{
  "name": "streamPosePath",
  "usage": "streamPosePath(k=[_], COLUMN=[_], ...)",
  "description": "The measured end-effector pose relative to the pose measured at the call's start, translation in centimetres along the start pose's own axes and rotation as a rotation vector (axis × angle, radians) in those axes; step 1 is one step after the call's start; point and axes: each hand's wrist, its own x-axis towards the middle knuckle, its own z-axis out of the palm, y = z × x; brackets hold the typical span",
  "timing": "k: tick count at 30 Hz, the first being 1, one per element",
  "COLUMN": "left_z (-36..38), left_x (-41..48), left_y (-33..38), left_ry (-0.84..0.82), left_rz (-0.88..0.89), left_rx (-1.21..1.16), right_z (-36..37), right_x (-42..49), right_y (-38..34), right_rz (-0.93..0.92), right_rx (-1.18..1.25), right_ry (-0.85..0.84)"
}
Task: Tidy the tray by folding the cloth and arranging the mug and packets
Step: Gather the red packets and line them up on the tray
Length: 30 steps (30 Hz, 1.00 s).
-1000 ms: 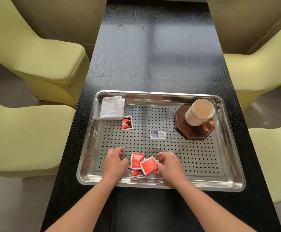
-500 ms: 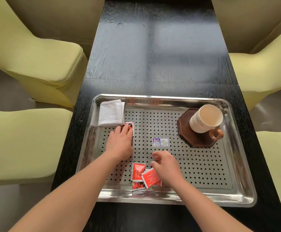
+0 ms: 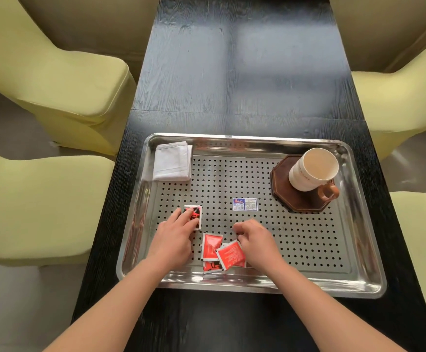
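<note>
Near-left on the rectangular perforated stainless-steel tray, your left hand has its fingers straight and flat on a small red-and-black square packet. It presses down on the packet without gripping it. Your right hand is just beside it, toward the tray's near middle, with its fingers curled. It touches the top right of a pile of three red square packets that overlap by the tray's near rim. I can't tell whether it pinches one.

- Tray far-left corner: folded white cloth, lying flat.
- Tray far-right corner: cream ceramic mug with a brown handle, standing on a brown octagonal coaster.
- Tray centre: blue-and-white sticker on the floor.

The tray sits on a black wood-grain surface, with yellow-green upholstered chairs on both sides of it.
</note>
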Motion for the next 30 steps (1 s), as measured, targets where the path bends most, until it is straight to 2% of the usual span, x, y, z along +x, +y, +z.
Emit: streamPosePath(k=[4,14,16,21,30], left_z=[0.2,1.0,1.1,0.8,1.0], left_x=[-2.4,-6.8,-7.2,-7.5,-8.1], left_y=[-0.9,0.5,0.7,1.4,2.5], left_ry=[0.010,-0.055,-0.033,0.146,0.117], left_rz=[0.009,-0.066,-0.089,-0.181,-0.180], left_rx=[-0.015,-0.256,-0.344,-0.536,-0.593], right_z=[-0.7,-1.4,-1.3,-0.9,-0.3], right_x=[-0.8,-2.4,-2.8,-3.4,-4.5], right_y=[0.2,0.2,0.4,0.7,1.4], right_rz=[-0.007,0.039,0.052,0.059,0.115], right_rx=[0.004,0.103,0.129,0.141,0.081], right_ry=[-0.021,-0.047,-0.057,-0.026,-0.001])
